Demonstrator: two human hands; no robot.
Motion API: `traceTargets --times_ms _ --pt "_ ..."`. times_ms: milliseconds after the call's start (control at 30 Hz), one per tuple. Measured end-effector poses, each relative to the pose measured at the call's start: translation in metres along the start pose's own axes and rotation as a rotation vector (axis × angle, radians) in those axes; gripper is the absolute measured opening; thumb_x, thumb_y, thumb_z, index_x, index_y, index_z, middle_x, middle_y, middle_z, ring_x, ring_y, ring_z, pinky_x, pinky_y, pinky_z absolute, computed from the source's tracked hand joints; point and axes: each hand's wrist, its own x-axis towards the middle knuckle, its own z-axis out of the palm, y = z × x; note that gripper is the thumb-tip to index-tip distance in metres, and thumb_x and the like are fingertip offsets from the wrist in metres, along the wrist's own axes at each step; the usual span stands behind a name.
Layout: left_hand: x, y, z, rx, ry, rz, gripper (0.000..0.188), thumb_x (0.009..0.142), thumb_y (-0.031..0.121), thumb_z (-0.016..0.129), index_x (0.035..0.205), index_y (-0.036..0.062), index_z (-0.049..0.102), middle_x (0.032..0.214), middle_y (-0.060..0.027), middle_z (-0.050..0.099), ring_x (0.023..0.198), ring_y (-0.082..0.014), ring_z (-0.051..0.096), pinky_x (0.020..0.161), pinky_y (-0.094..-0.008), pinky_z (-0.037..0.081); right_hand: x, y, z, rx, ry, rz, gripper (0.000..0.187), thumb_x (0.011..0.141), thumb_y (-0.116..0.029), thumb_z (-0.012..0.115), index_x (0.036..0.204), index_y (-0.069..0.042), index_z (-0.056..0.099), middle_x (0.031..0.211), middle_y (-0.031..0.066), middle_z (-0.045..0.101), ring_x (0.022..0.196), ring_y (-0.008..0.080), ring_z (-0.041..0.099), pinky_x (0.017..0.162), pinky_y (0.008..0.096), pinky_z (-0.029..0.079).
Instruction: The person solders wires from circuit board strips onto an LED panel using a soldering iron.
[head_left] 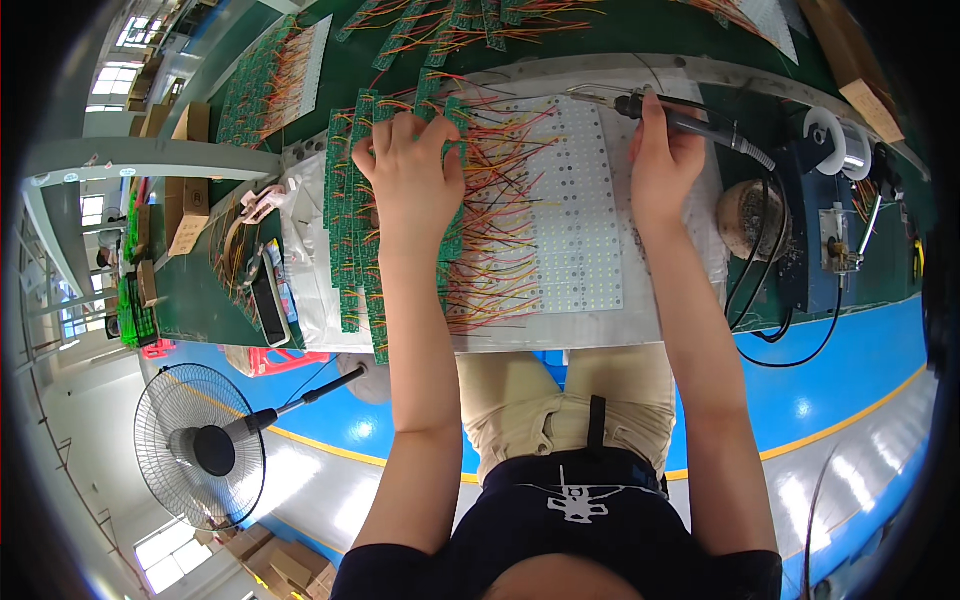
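My left hand [412, 175] lies flat, fingers spread, on a row of green circuit boards [352, 215] with red and yellow wires [495, 270] trailing from them. The boards overlap a white perforated panel [580, 215] on the bench. My right hand [662, 160] grips a black soldering iron [680, 118], whose tip points left over the top edge of the white panel. Its black cable [765, 290] loops down past the bench edge.
A round brown iron stand [745, 220] and a solder spool [835, 135] sit to the right. More wired green boards [265, 85] lie on the green bench at the back. A phone [268, 310] rests at left. A pedestal fan [200, 445] stands on the floor below left.
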Motion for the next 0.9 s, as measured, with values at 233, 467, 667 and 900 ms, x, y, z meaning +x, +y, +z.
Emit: traceTargets --times_ms 233,467,667,900 --pt "0.003 0.002 0.001 -0.011 -0.019 0.025 0.02 0.071 0.007 0.067 0.086 0.0181 0.06 0.087 -0.0012 0.051 0.092 -0.0236 0.05 0.088 -0.0435 0.031 0.001 0.002 -0.001 0.021 -0.002 0.002 0.011 0.091 -0.011 0.061 0.087 -0.004 0.053 0.057 -0.001 0.047 0.042 0.0039 0.038 0.037 0.0212 0.03" --pt "0.007 0.005 0.004 -0.068 -0.084 0.042 0.021 0.067 0.008 0.066 0.084 0.0154 0.056 0.091 -0.0026 0.05 0.095 -0.025 0.049 0.089 -0.0427 0.03 0.002 0.006 -0.003 0.004 0.006 -0.026 0.011 0.091 -0.011 0.061 0.087 -0.004 0.053 0.057 -0.0008 0.047 0.042 0.004 0.038 0.037 0.0212 0.03" --pt "0.006 0.007 0.01 -0.125 -0.107 0.047 0.018 0.07 0.01 0.069 0.083 0.0146 0.057 0.095 -0.0034 0.05 0.098 -0.026 0.048 0.089 -0.0424 0.031 0.001 0.007 -0.005 0.018 0.026 0.014 0.015 0.089 -0.013 0.065 0.088 -0.001 0.057 0.071 -0.0017 0.056 0.061 0.0021 0.043 0.053 0.0189 0.035" --pt "0.011 0.023 0.019 -0.201 -0.067 0.064 0.017 0.073 0.011 0.072 0.085 0.0141 0.059 0.093 -0.0037 0.053 0.099 -0.0266 0.048 0.086 -0.0413 0.032 0.005 0.011 -0.004 -0.046 0.003 -0.053 0.011 0.091 -0.012 0.061 0.088 -0.004 0.054 0.058 -0.0015 0.047 0.042 0.0033 0.038 0.037 0.0207 0.03"
